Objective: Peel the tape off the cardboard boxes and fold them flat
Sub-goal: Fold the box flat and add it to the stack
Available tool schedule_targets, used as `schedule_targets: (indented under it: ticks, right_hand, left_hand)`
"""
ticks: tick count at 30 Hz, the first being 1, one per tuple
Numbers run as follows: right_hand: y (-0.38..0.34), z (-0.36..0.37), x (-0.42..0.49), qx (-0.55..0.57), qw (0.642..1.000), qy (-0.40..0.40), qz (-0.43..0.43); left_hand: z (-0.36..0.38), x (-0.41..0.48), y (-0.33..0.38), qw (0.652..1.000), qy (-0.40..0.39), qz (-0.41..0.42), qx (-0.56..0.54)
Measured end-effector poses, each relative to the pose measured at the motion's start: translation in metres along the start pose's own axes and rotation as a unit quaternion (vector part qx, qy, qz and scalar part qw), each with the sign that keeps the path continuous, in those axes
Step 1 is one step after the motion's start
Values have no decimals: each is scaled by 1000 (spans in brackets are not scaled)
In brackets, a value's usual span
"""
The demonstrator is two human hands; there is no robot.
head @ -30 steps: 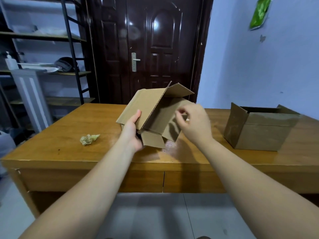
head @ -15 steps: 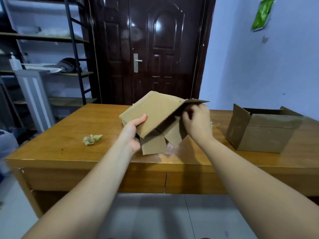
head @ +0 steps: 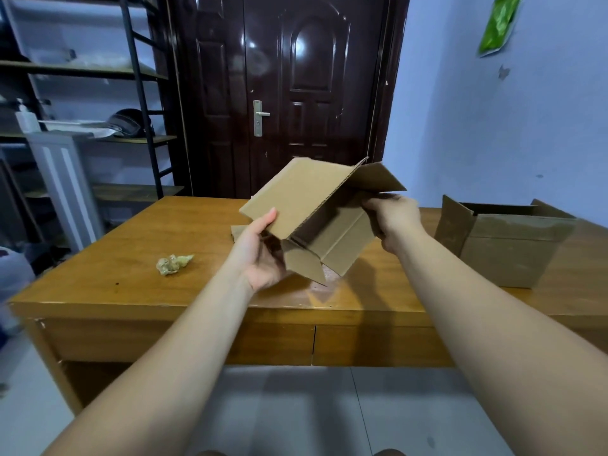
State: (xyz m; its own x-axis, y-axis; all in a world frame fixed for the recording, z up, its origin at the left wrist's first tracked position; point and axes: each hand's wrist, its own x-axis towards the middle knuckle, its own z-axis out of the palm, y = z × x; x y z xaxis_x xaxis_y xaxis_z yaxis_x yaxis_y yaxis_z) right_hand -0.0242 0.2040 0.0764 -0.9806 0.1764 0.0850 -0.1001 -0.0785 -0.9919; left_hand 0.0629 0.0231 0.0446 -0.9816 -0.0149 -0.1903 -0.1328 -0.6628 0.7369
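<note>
A small brown cardboard box (head: 306,199) hangs tilted above the wooden table (head: 131,258), its flaps loose and its inside open toward me. My left hand (head: 263,251) grips its lower left corner, thumb on the outer panel and fingers underneath. My right hand (head: 393,218) holds the right side, fingers curled over the edge near an upper flap. A second, larger cardboard box (head: 506,245) stands open on the table at the right. A crumpled ball of peeled tape (head: 172,264) lies on the table at the left.
A flat piece of cardboard (head: 238,231) peeks out on the table behind my left hand. A dark door (head: 296,93) stands behind the table, metal shelving (head: 98,126) at the left, a blue wall at the right.
The small box has swung from nearly pressed flat to a raised, opened-up shape. My right hand moved right and outward along its side; my left hand shifted under the lower corner.
</note>
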Motion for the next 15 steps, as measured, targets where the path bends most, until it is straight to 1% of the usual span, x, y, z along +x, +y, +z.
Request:
schedule_targets:
  ticks: [2, 4, 7, 9, 13, 15]
  right_hand:
    - [2, 2, 1, 21, 999, 26, 9]
    - [6, 3, 0, 76, 995, 41, 54]
    - [11, 0, -1, 99, 991, 44, 73]
    - [14, -4, 2, 114, 989, 43, 84]
    - [15, -11, 4, 137, 984, 7, 116]
    - [16, -15, 6, 128, 987, -5, 97]
  left_hand:
    - [1, 0, -2, 999, -45, -18, 13]
    - [6, -1, -3, 997, -61, -17, 35]
    - [17, -2, 1, 996, -54, 4, 75]
    - [20, -2, 4, 996, -44, 11, 83]
    - [20, 1, 0, 998, -32, 27, 37]
    - [20, 2, -3, 999, -29, 24, 30]
